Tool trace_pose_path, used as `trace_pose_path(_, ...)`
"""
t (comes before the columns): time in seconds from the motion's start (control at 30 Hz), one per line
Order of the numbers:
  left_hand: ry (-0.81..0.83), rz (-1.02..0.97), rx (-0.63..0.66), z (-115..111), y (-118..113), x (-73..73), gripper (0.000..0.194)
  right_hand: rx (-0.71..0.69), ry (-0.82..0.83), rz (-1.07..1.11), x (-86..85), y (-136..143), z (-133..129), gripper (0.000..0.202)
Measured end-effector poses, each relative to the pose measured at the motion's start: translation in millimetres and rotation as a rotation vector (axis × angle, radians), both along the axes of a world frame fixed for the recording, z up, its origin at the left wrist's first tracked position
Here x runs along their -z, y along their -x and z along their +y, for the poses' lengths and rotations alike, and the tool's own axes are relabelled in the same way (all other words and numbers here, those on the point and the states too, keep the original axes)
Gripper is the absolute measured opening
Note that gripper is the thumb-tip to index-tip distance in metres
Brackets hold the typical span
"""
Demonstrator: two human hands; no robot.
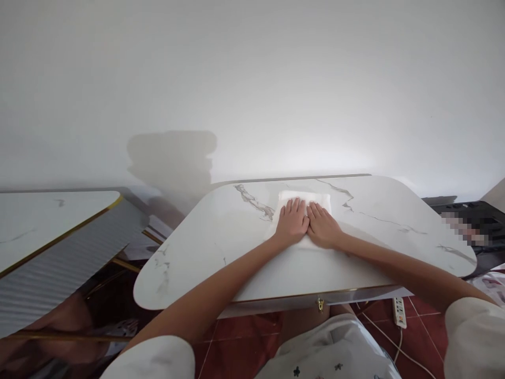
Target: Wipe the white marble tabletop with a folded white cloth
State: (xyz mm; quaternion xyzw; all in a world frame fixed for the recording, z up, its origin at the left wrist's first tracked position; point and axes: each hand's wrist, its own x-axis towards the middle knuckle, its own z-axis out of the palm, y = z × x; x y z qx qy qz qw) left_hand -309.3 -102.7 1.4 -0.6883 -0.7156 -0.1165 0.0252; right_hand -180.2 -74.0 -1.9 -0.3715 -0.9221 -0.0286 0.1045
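A folded white cloth (pixel 322 199) lies flat on the white marble-patterned table (pixel 205 247), near its middle. My left hand (pixel 292 221) rests palm down on the cloth with its fingers stretched forward. Beside it, my right hand (pixel 322 225) lies flat on the same cloth, fingers angled toward the left hand. The two hands touch at the thumbs. Both palms cover much of the cloth, so its near part is partly hidden.
A white wall stands directly behind the table. At left is another marble-topped piece (pixel 51 221) with gold trim and a ribbed side. A black object (pixel 489 213) sits beyond the right end. A power strip (pixel 399 312) with a cord lies on the red tiled floor (pixel 240 337).
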Motion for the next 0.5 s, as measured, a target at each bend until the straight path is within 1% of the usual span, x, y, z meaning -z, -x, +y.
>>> trace_pose_path(0.1, -0.019, -0.012, -0.012, 30, 8, -0.4, 0.056, -0.004, -0.001, 0.011, 2.2, 9, 33, 0.06)
trace_pose_path(0.2, -0.036, -0.021, -0.005, 55, 16, 1.3, 0.056, -0.001, 0.012, 0.004, 2.8, 17, 60, 0.061)
trace_pose_path(0.37, -0.059, -0.025, -0.009, 87, 28, 3.0, 0.054, -0.003, 0.041, -0.011, -0.3, 28, 92, 0.062)
trace_pose_path(0.5, -0.044, -0.05, -0.015, 108, 36, 2.1, 0.054, -0.003, 0.069, -0.018, -0.8, 36, 114, 0.064)
